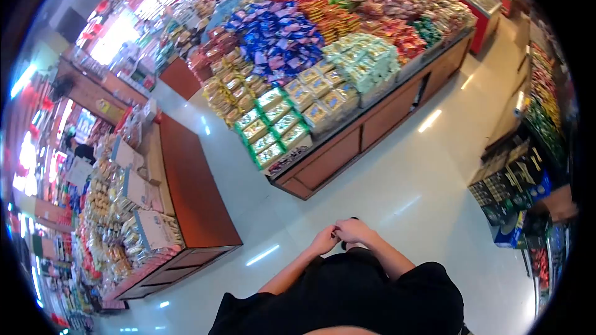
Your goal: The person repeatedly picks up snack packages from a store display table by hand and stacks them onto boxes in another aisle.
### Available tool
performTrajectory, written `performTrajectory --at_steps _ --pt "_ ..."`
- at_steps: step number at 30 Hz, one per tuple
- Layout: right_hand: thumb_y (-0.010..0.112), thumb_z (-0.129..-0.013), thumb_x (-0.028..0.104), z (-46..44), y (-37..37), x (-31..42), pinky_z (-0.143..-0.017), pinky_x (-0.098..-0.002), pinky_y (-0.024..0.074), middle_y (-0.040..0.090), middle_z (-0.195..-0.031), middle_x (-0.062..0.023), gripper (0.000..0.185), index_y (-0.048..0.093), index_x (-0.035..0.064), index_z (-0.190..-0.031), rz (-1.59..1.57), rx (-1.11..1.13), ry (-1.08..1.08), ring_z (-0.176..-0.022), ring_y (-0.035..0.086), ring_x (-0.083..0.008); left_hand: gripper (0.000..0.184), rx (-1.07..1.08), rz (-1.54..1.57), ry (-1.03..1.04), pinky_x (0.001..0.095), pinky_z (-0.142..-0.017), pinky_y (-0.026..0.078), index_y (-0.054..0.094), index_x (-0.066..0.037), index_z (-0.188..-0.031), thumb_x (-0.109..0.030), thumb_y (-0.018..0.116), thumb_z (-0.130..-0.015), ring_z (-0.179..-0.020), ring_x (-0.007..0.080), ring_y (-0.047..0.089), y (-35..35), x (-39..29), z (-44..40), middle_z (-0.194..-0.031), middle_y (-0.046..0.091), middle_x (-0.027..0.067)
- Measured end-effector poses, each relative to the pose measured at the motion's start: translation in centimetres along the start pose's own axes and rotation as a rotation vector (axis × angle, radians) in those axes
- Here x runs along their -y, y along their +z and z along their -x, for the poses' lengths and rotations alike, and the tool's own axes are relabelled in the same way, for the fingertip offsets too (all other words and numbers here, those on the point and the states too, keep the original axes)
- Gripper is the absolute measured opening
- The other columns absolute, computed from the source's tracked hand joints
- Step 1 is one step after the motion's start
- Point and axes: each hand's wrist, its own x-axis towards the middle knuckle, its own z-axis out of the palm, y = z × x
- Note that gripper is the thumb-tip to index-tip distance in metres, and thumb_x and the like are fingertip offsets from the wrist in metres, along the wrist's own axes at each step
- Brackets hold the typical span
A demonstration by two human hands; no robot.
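Note:
Both hands meet in front of the black shirt (347, 294), low in the head view. My left hand (324, 241) has its fingers curled and pressed toward the other hand. Touching it from the right is my right hand (352, 231), also with bent fingers. Something small and dark shows between the fingertips, too small to make out. Beyond the hands is a wooden display counter (385, 130) piled with packaged goods, among them blue packets (273, 40) and white boxes with green bands (273, 127).
On the left stands a brown-sided counter (195, 189) with bagged goods and white signs. To the right are dark boxes (512, 186) and a shelf of colourful packets (546, 105). A red freezer (484, 31) is at the upper right. Shiny pale floor (397, 180) runs between the counters.

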Motion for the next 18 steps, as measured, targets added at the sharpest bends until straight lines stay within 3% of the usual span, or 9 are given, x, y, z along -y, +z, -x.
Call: performTrajectory --at_steps 3,6,11,14,18 --pt "0.052 -0.087 0.03 -4.1 -2.9 -0.1 -0.079 -0.0476 0.0488 0.065 -0.094 -0.0235 0.033 0.059 0.0021 -0.103 0.008 -0.056 -0.007 -0.091 0.062 -0.0398 0.031 -0.154 0.036 0.048 0.0362 -0.078 0.051 0.059 -0.002 -0.109 -0.02 0.066 -0.084 -0.086 0.0275 0.064 -3.5 0.8 -3.4 -0.097 0.066 0.0146" --pt "0.055 -0.086 0.029 -6.8 -6.5 1.5 -0.08 -0.0485 0.0479 0.064 -0.095 -0.0243 0.034 0.057 0.001 -0.106 0.054 -0.043 -0.042 -0.092 0.061 -0.0404 0.031 -0.306 0.079 -0.141 0.0353 -0.078 0.051 0.059 -0.001 -0.108 -0.02 0.067 -0.084 -0.086 0.0263 0.064 -6.8 0.9 -5.2 -0.098 0.066 0.0151" --pt "0.058 -0.086 0.032 -12.5 -8.3 3.2 -0.083 -0.0478 0.0477 0.063 -0.1 -0.024 0.039 0.056 0.0006 -0.11 -0.019 -0.013 -0.077 -0.096 0.06 -0.0404 0.026 -0.64 0.279 -0.113 0.0316 -0.078 0.05 0.059 -0.002 -0.102 -0.019 0.068 -0.084 -0.083 0.0183 0.061 -12.8 3.9 -8.9 -0.089 0.064 0.0077" --pt "0.058 -0.086 0.031 -15.5 -9.5 5.9 -0.085 -0.0471 0.0473 0.062 -0.107 -0.0244 0.039 0.055 0.0008 -0.112 -0.102 -0.023 -0.044 -0.101 0.059 -0.0392 0.028 -0.776 0.371 -0.124 0.0311 -0.078 0.049 0.058 -0.001 -0.103 -0.02 0.068 -0.085 -0.082 0.0184 0.06 -18.1 6.2 -12.1 -0.089 0.063 0.0075" --pt "0.059 -0.086 0.029 -19.4 -9.3 9.1 -0.088 -0.0449 0.0471 0.061 -0.111 -0.0235 0.045 0.053 0.0008 -0.12 -0.227 -0.065 -0.05 -0.103 0.059 -0.0384 0.036 -0.892 0.462 -0.163 0.0311 -0.084 0.045 0.053 0.001 -0.111 -0.022 0.066 -0.087 -0.092 0.0188 0.055 -24.8 9.5 -15.6 -0.102 0.057 0.0098"
